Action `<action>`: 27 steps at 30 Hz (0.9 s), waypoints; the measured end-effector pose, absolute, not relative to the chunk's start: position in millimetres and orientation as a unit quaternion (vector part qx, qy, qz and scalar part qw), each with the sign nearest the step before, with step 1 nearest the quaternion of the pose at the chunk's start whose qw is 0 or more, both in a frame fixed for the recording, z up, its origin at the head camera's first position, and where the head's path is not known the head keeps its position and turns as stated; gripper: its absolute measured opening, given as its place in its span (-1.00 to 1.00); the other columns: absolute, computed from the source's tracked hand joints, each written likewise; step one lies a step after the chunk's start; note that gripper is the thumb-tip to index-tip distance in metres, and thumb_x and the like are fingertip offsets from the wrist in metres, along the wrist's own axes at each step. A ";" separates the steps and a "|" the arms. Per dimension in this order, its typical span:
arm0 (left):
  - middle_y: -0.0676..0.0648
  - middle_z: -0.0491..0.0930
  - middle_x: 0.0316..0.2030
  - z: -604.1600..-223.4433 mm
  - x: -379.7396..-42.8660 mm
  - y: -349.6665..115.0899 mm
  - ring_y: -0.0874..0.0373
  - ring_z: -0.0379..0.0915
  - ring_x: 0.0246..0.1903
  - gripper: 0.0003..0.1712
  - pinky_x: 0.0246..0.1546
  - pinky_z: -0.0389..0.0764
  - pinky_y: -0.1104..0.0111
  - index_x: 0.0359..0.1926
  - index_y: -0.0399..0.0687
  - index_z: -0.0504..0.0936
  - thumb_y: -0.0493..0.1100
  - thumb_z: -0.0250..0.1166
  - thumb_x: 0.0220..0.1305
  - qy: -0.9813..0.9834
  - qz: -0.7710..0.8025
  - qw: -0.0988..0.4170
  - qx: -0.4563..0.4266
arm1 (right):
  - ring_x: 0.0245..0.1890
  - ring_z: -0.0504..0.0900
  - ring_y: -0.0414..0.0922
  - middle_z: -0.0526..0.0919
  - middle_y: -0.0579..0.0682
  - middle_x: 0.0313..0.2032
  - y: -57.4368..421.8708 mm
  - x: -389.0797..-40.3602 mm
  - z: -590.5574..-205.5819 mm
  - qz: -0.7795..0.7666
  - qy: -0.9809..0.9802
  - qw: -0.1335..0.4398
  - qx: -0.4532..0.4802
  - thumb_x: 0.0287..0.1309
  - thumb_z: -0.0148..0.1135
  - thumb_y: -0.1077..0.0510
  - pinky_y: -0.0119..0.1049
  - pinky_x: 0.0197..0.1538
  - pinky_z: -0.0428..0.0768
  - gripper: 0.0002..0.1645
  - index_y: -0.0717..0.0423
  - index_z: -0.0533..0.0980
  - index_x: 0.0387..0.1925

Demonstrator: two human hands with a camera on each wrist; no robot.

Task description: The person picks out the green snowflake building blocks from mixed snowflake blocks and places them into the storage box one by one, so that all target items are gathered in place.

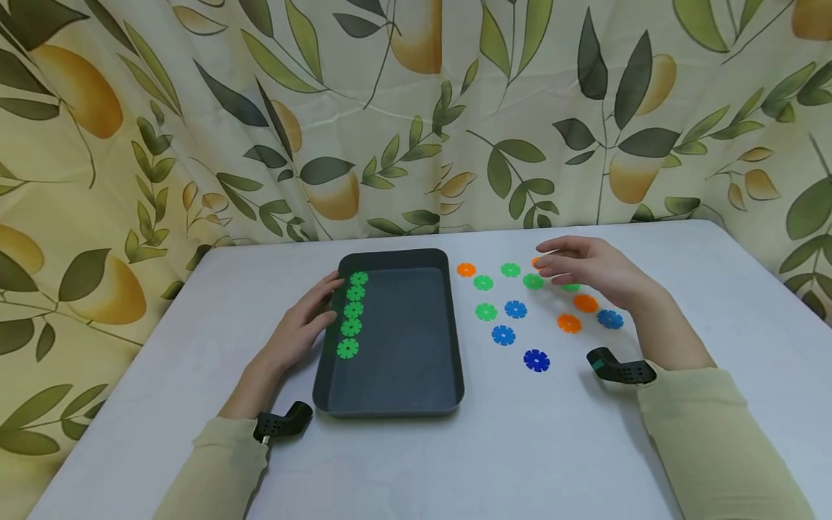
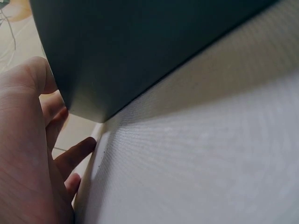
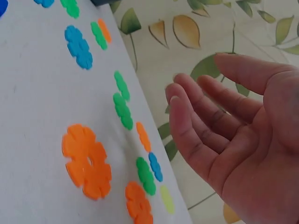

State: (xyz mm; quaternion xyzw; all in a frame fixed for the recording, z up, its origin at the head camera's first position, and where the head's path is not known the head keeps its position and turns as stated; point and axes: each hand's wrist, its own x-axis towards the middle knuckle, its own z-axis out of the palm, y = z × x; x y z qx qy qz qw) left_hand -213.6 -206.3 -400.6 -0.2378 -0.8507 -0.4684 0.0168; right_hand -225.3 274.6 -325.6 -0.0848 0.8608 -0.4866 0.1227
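Note:
My left hand [image 1: 302,321] rests against the left side of a dark grey tray [image 1: 409,415], thumb and fingertips at its rim. In the left wrist view, its fingers [image 2: 77,156] spread beside the tray's outer wall [image 2: 107,51]. Several green notched plastic discs [image 1: 351,328] lie in a column along the tray's left side. Over the loose discs at the right, my right hand [image 1: 601,267] hovers with loosely bent fingers, holding nothing. Beneath and around it lie green discs [image 1: 533,282] and orange discs [image 1: 586,303], some partly hidden by the hand.
Right of the tray, blue discs [image 1: 516,309] and a dark blue disc [image 1: 536,360] lie scattered on the white table [image 1: 520,455]. The right wrist view shows a yellow-green disc [image 3: 167,199] near the table edge. A leaf-and-fruit patterned curtain [image 1: 390,144] hangs behind the table.

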 end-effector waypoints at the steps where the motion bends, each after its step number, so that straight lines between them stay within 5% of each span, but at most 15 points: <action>1: -0.01 0.05 0.56 -400.6 -213.6 -206.0 0.02 0.02 0.50 -0.40 0.46 0.09 0.04 0.48 -0.12 0.32 -0.30 0.06 0.46 -0.850 -0.469 0.017 -0.238 | 0.15 0.58 0.16 0.52 0.30 0.23 276.9 -225.5 -326.0 -0.483 0.863 0.121 -0.079 0.49 0.10 -0.05 -0.18 0.15 0.59 -0.31 0.29 0.26 0.42; 5: -0.01 0.05 0.56 -399.8 -213.1 -205.4 0.02 0.03 0.49 -0.40 0.46 0.09 0.04 0.48 -0.13 0.31 -0.29 0.06 0.46 -0.853 -0.467 0.015 -0.233 | 0.15 0.57 0.18 0.49 0.33 0.25 285.1 -226.0 -327.2 -0.470 0.872 0.123 -0.066 0.49 0.08 -0.07 0.04 0.24 0.51 -0.29 0.30 0.25 0.43; 17: 0.03 0.05 0.56 -400.6 -215.4 -206.8 0.04 0.01 0.50 -0.41 0.46 0.07 0.02 0.49 -0.10 0.31 -0.27 0.05 0.48 -0.852 -0.467 0.013 -0.237 | 0.08 0.59 0.18 0.44 0.39 0.26 312.7 -226.3 -335.3 -0.411 0.904 0.118 -0.009 0.45 0.11 -0.14 0.21 0.29 0.39 -0.21 0.31 0.22 0.44; 27: 0.04 0.05 0.56 -401.0 -214.6 -207.6 0.01 0.06 0.49 -0.41 0.45 0.10 0.02 0.49 -0.10 0.31 -0.27 0.05 0.48 -0.858 -0.460 0.013 -0.228 | 0.05 0.55 0.18 0.45 0.40 0.22 318.4 -231.5 -345.6 -0.396 0.911 0.119 -0.003 0.44 0.17 -0.06 -0.08 0.16 0.52 -0.23 0.34 0.22 0.42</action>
